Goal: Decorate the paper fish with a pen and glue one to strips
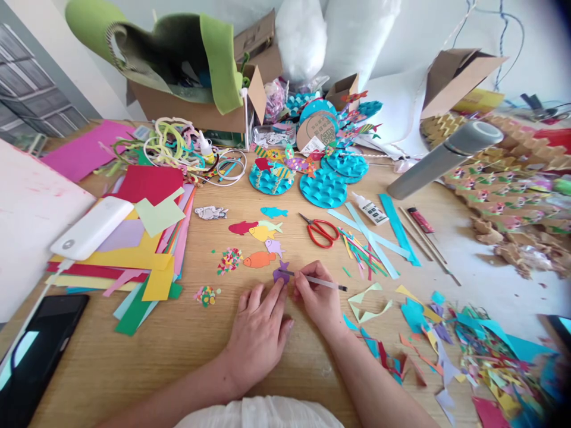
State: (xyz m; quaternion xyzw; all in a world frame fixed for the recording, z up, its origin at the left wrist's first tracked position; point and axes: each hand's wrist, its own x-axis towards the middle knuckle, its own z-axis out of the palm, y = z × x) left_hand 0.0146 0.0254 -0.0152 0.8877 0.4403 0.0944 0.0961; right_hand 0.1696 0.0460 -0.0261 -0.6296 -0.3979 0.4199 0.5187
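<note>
A small purple paper fish (281, 276) lies flat on the wooden table, its tail pointing away from me. My left hand (261, 324) rests palm down with fingers spread, its fingertips touching the fish's near edge. Pinched in my right hand (317, 294) is a slim grey pen (323, 283), whose tip reaches the fish. Beyond them lie other paper fish: orange (259, 260), lilac (274, 246), yellow (262, 233), red (243, 227), blue (274, 212) and a black-and-white one (211, 212). Piles of confetti (230, 260) sit left of the orange fish.
Red-handled scissors (322, 232), paper strips (363, 252) and a glue bottle (370, 208) lie beyond my right hand. Coloured sheets (156, 261) and a phone (44, 351) are left. Scraps (486, 351) cover the right; a grey flask (441, 157) stands behind them.
</note>
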